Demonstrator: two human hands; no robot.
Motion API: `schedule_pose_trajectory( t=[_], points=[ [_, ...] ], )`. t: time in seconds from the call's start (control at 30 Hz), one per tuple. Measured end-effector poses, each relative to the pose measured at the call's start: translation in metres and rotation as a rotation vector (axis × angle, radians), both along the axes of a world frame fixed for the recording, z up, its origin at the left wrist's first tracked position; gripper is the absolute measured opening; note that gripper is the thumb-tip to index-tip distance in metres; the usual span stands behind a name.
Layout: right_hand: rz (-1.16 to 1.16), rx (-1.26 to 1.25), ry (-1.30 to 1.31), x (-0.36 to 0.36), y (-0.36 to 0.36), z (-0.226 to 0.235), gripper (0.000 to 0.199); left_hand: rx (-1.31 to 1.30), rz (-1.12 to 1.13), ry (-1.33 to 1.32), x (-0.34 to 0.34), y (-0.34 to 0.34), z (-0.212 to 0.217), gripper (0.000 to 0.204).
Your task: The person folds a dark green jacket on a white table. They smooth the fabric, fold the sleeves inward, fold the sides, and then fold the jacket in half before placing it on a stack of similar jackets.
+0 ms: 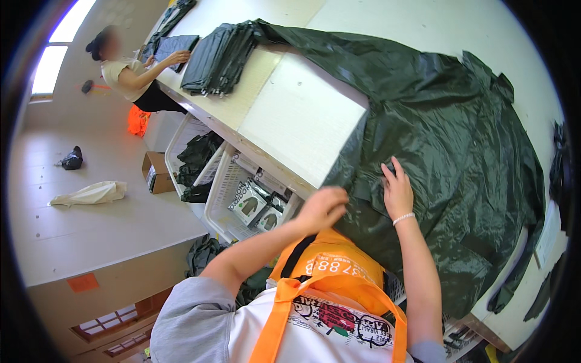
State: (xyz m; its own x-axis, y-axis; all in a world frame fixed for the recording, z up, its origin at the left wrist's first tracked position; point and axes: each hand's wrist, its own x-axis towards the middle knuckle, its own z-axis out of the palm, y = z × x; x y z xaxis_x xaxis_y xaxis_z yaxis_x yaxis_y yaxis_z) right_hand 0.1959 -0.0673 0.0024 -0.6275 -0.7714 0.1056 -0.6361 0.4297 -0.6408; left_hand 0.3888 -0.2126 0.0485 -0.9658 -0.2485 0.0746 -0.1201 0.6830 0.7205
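A large dark green shiny garment [448, 139] lies spread across the white table [302, 115]. My left hand [324, 209] is closed on the garment's near edge at the table's front rim. My right hand [397, 190] lies flat on the fabric, fingers spread, just to the right of the left hand. A bracelet circles my right wrist.
A stack of folded dark green garments [219, 55] sits further along the table. Another person [130, 72] works at the far end. White baskets [233, 190] with packaged items and dark fabric stand under the table. A cardboard box [156, 173] and cloth [91, 193] lie on the floor.
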Motion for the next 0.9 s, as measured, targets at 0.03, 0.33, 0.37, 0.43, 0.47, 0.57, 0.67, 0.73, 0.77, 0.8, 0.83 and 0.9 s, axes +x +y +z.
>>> schedule_pose_trajectory(
  t=[0.03,0.33,0.37,0.43,0.47,0.57,0.67,0.73,0.77,0.8,0.83,0.9],
  points=[
    [0.002,0.102,0.118,0.009,0.002,-0.002,0.041,0.04,0.176,-0.088,-0.005,-0.028,0.0,0.024],
    [-0.201,0.003,-0.009,0.014,-0.017,0.01,0.035,1.06,0.834,0.082,-0.201,-0.383,-0.053,0.048],
    [-0.24,0.01,-0.034,0.014,-0.024,0.011,0.033,1.152,0.816,0.154,-0.22,-0.414,-0.066,0.047],
    [-0.343,0.04,-0.092,0.017,-0.026,0.009,0.031,1.228,0.89,0.19,-0.264,-0.422,-0.05,0.044],
    [-0.371,0.055,-0.097,0.018,-0.027,0.009,0.028,1.196,1.017,0.228,-0.278,-0.407,-0.027,0.039],
    [-0.475,-0.019,-0.155,0.021,-0.034,0.002,0.028,0.844,0.777,0.834,-0.29,-0.35,0.038,0.043],
    [-0.673,-0.218,-0.545,0.009,-0.03,-0.002,0.026,0.184,0.284,0.757,-0.269,-0.275,0.067,0.046],
    [-0.859,-0.505,-0.929,0.001,-0.016,0.005,0.037,-0.216,-0.108,0.821,-0.234,-0.212,0.084,0.057],
    [-0.955,-0.735,-1.125,-0.002,-0.007,0.009,0.044,-0.195,-0.352,0.79,-0.219,-0.186,0.071,0.063],
    [-0.966,-0.87,-1.144,-0.003,0.006,0.016,0.042,-0.259,-0.525,0.678,-0.197,-0.167,0.066,0.061],
    [-0.978,-1.004,-1.161,0.0,0.021,0.018,0.041,-0.321,-0.697,0.559,-0.175,-0.15,0.058,0.059],
    [-0.858,-1.242,-1.274,0.018,0.041,0.023,0.038,-0.413,-0.809,0.183,-0.133,-0.128,0.029,0.061]
  ],
)
